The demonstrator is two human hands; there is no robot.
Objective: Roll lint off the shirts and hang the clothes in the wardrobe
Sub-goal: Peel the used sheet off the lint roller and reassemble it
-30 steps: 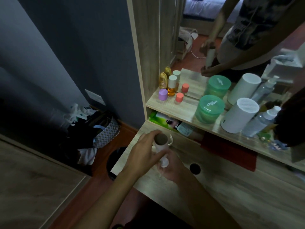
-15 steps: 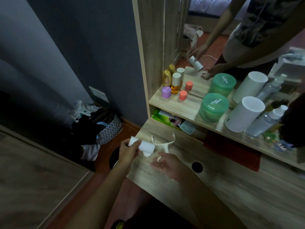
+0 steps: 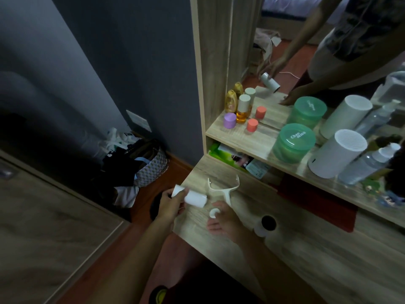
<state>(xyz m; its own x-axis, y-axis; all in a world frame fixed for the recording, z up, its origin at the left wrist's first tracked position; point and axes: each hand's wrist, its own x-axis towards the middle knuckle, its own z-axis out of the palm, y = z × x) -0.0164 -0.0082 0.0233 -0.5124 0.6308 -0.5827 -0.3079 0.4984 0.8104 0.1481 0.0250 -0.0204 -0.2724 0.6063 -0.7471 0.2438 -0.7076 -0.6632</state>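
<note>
The left hand [image 3: 169,204] curls its grip around a white lint roll [image 3: 191,197] at the tabletop's [image 3: 306,260] left edge. The right hand [image 3: 223,220] rests on the tabletop, fingers relaxed, holding nothing, beside a small white cap [image 3: 213,213] and the white roller handle [image 3: 223,189]. On the shelf [image 3: 258,143] stand a closed green jar [image 3: 292,142], small capped bottles [image 3: 242,108] and a white cylinder [image 3: 336,153]; their contents cannot be seen.

A home bedroom, at a wooden dressing table [image 3: 230,242] with a mirror [image 3: 306,51]. Cosmetic bottles [image 3: 242,108] and a green jar [image 3: 292,142] on the shelf; a bed reflected in the glass; bags of laundry [image 3: 140,165] against the dark wall.
</note>
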